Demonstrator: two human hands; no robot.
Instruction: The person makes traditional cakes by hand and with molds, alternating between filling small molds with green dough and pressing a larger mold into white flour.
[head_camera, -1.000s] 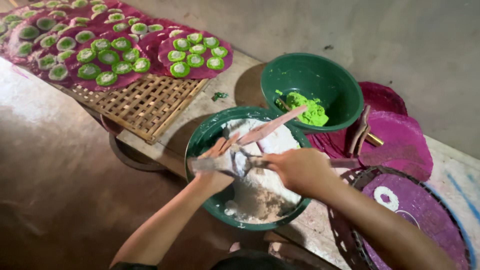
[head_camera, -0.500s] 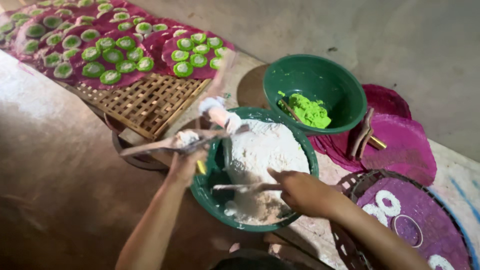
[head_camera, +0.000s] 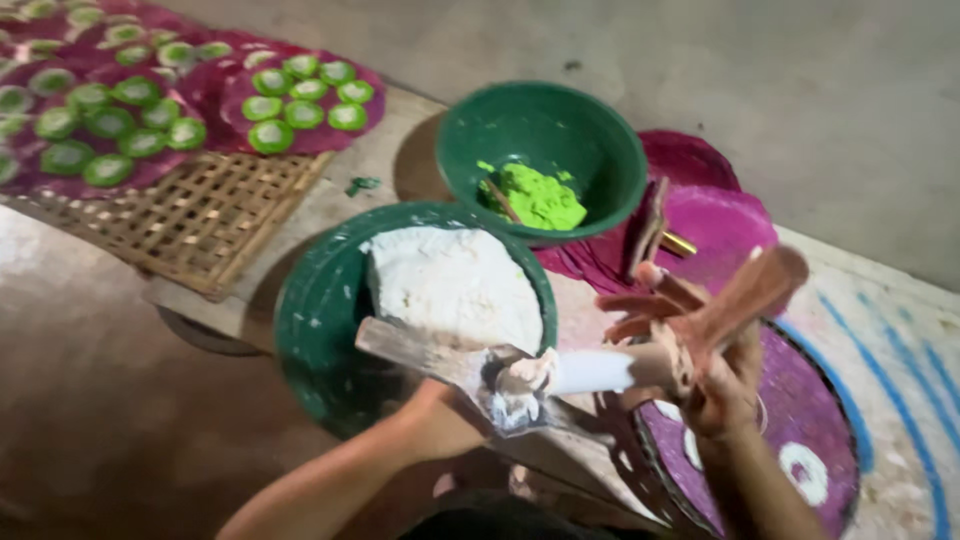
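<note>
The left hand (head_camera: 455, 415) grips a flat wooden paddle (head_camera: 420, 350) smeared with white dough, angled over the near rim of the dough bowl (head_camera: 320, 310), seemingly so scraps drop back in. The right hand (head_camera: 700, 350), right of that bowl, has its fingers closed on a reddish stick (head_camera: 750, 290) above a purple disc (head_camera: 800, 400). Behind the bowl sits a green-paste bowl (head_camera: 545, 130); to its left, a woven tray (head_camera: 200, 215).

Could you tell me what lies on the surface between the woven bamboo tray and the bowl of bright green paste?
In the head view, only a small green scrap lies between the woven bamboo tray and the bowl of green paste.
</note>
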